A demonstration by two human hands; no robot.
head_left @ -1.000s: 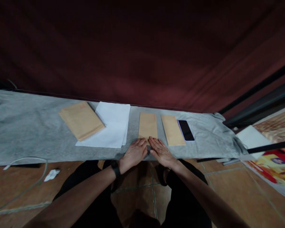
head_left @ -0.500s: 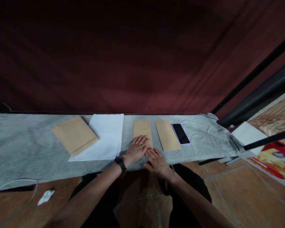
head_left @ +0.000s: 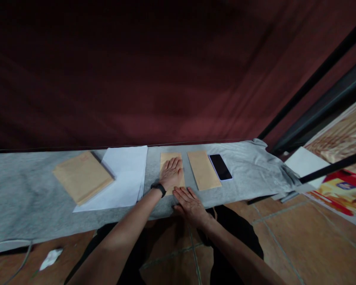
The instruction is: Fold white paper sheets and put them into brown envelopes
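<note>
Under my left hand (head_left: 171, 173) lies a brown paper envelope (head_left: 163, 159); the palm is flat on its middle, fingers stretched toward its far end. My right hand (head_left: 190, 202) rests flat at the envelope's near edge, fingers out, its fingertips close to the lower right corner. Neither hand grips anything. A second brown envelope (head_left: 204, 170) lies just to the right, and beside it is a dark-screened phone (head_left: 220, 167) with a pale purple edge. Part of the first envelope is hidden by my left hand and wrist.
On the left, a stack of brown envelopes (head_left: 83, 176) overlaps white paper sheets (head_left: 127, 174). Grey cloth (head_left: 23, 190) covers the narrow table. A dark red wall (head_left: 166, 99) stands behind. Black metal bars (head_left: 332, 166) and a red printed box (head_left: 347, 194) are at the right.
My left hand has slid away from me along the envelope, toward its far end. My right hand stays near the close edge. The view has turned slightly.
</note>
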